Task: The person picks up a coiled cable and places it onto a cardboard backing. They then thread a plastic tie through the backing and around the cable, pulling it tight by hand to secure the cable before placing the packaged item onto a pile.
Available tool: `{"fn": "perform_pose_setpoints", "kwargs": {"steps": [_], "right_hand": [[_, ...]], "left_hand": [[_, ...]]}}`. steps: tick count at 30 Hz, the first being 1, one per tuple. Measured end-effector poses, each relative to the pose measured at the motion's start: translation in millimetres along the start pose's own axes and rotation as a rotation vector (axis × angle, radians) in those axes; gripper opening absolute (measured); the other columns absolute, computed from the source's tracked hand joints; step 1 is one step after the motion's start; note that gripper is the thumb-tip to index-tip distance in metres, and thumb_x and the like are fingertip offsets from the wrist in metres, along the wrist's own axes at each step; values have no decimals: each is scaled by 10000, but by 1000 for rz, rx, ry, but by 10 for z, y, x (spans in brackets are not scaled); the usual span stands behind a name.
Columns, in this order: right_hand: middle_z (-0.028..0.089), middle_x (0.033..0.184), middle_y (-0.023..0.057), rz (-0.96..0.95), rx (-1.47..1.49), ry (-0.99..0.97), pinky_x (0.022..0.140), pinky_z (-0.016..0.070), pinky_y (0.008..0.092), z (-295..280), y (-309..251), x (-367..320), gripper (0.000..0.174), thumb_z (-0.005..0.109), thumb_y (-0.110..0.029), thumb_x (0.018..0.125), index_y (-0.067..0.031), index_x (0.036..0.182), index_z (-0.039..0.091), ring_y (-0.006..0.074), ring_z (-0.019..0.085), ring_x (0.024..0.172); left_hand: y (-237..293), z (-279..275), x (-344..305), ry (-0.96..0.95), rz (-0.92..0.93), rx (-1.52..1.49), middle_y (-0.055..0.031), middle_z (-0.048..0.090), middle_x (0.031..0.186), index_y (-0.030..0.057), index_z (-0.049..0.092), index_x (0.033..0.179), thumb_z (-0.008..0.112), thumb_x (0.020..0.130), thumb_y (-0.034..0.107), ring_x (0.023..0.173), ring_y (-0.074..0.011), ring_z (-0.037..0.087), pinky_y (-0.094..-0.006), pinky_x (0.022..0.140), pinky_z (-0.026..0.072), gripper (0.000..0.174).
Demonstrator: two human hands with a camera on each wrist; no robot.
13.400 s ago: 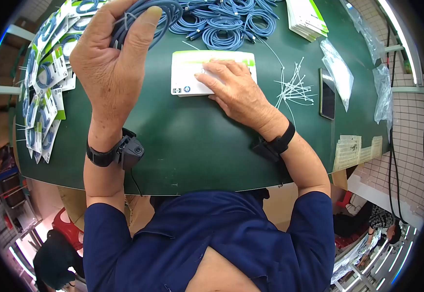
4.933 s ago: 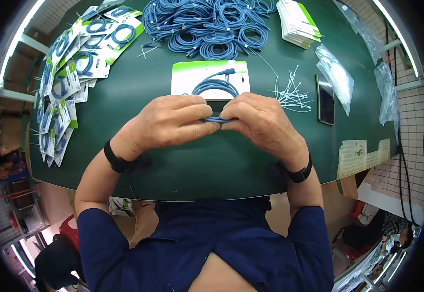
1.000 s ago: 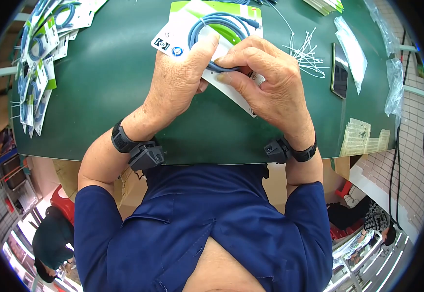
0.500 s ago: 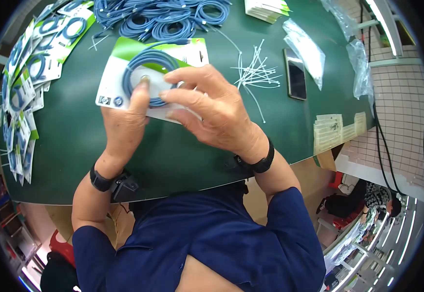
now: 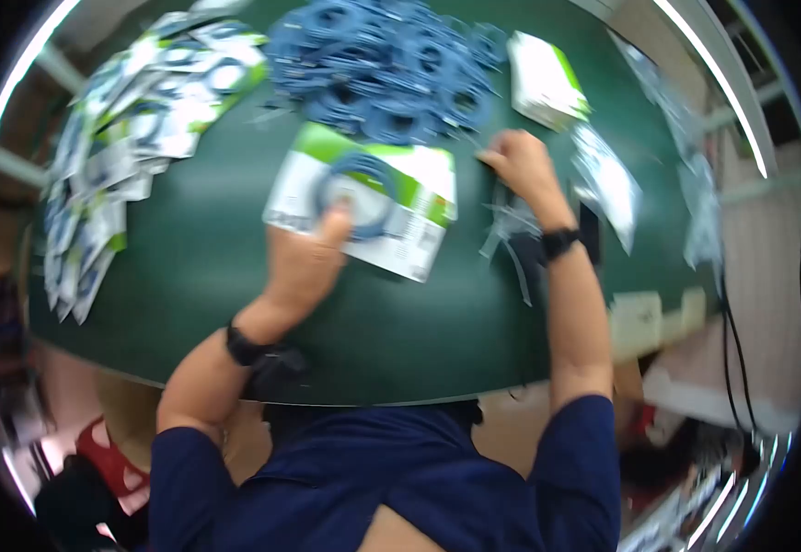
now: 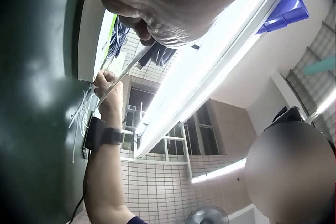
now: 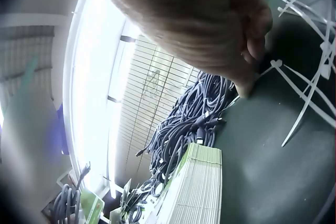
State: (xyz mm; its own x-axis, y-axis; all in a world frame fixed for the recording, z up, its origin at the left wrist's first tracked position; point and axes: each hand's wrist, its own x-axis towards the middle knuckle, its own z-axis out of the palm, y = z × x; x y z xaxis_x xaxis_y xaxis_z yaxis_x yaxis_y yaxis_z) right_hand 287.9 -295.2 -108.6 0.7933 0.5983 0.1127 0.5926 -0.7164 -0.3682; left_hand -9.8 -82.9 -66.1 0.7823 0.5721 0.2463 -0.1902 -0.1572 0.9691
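Observation:
My left hand (image 5: 306,267) grips a green-and-white packaging card (image 5: 292,189) with a coiled blue cable (image 5: 366,166) on it, the thumb pressing inside the coil. The held card is tilted and overlaps a stack of similar cards (image 5: 439,166) on the table. My right hand (image 5: 524,170) is at the table surface beyond the loose white cable ties (image 5: 508,224), thumb and fingertips together. In the right wrist view, its fingertips pinch a thin white cable tie (image 7: 231,102), partly hidden by the hand. The head view is blurred.
A large pile of coiled blue cables (image 5: 373,69) lies at the back. Finished-looking carded cables (image 5: 133,147) spread along the left. At the back right stand stacked cards (image 5: 540,81), with a clear plastic bag (image 5: 610,184) and a dark phone (image 5: 589,235) nearby.
My right hand has left the coil on the card and reached right, toward the cable ties. The left hand keeps holding the card and cable. Earlier, both hands worked at the coil.

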Motion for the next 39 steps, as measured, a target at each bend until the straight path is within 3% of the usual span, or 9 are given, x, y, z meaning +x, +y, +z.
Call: {"fn": "perform_pose_setpoints", "kwargs": {"steps": [1, 3, 13, 16, 19, 26, 29, 33, 39], "right_hand": [[750, 862, 212, 37, 57, -83, 728, 565, 493, 28, 36, 59, 324, 855, -315, 853, -5, 858, 758, 414, 722, 816], [721, 812, 237, -78, 47, -43, 695, 541, 522, 88, 113, 73, 305, 832, -272, 859, 9, 798, 730, 453, 701, 804], [705, 863, 223, -54, -67, 67, 767, 537, 521, -280, -166, -102, 137, 700, -121, 903, 5, 876, 655, 471, 680, 881], [702, 823, 155, -244, 136, 219, 707, 528, 433, -360, 122, -25, 130, 703, -123, 929, 6, 935, 692, 314, 675, 755], [700, 853, -32, 63, 724, 151, 619, 427, 238, -548, -58, -161, 235, 748, -209, 1000, -8, 1117, 785, 57, 549, 695], [751, 1025, 45, -4, 1327, 62, 790, 521, 235, -621, -620, -690, 239, 714, -128, 1039, 4, 1233, 760, 92, 643, 859], [757, 1034, 55, -30, 1315, 51, 818, 542, 240, -557, -841, -849, 227, 704, -102, 1041, 12, 1231, 759, 100, 668, 902], [757, 1046, 65, -118, 1209, 39, 822, 554, 243, -510, -966, -986, 219, 707, -46, 1024, 24, 1225, 760, 104, 683, 935], [739, 1057, 75, -283, 1087, 10, 789, 551, 245, -474, -1012, -1043, 227, 722, 35, 973, 35, 1196, 764, 117, 674, 923]], "left_hand": [[-44, -25, -1, -7, 10, -53, -85, 704, 1136, -48, 633, 1308, 646, 967, 24, 1023, -170, 677, -347, 926, 559, 349], [-131, 2, 18, 35, 144, 13, -96, 725, 1111, -54, 643, 1276, 650, 973, 34, 982, -155, 683, -337, 875, 573, 316], [10, -1, -79, -15, -7, -175, -65, 747, 957, -45, 679, 1201, 694, 990, 99, 860, -68, 655, -277, 749, 565, 257], [-72, -49, -65, 24, 130, 71, -70, 747, 934, -29, 702, 1163, 713, 982, 99, 839, -62, 647, -279, 722, 558, 222], [82, -42, -63, 35, 217, 93, -45, 745, 878, -11, 727, 1113, 738, 964, 108, 780, -78, 667, -291, 692, 557, 191], [-112, -105, -202, -23, 279, 124, -66, 756, 871, 23, 761, 1067, 778, 885, 74, 723, -152, 698, -296, 669, 549, 190], [-262, -248, -198, -84, 912, 502, -83, 729, 816, 4, 772, 1079, 827, 795, 41, 627, -186, 660, -291, 575, 503, 292], [36, -221, -134, -432, 853, 287, -72, 682, 759, -25, 768, 1109, 850, 749, 86, 560, -196, 597, -295, 500, 444, 385], [141, -183, -155, -498, 945, 315, -26, 600, 705, -26, 766, 1121, 829, 768, 131, 540, -142, 528, -292, 464, 387, 392]]}}
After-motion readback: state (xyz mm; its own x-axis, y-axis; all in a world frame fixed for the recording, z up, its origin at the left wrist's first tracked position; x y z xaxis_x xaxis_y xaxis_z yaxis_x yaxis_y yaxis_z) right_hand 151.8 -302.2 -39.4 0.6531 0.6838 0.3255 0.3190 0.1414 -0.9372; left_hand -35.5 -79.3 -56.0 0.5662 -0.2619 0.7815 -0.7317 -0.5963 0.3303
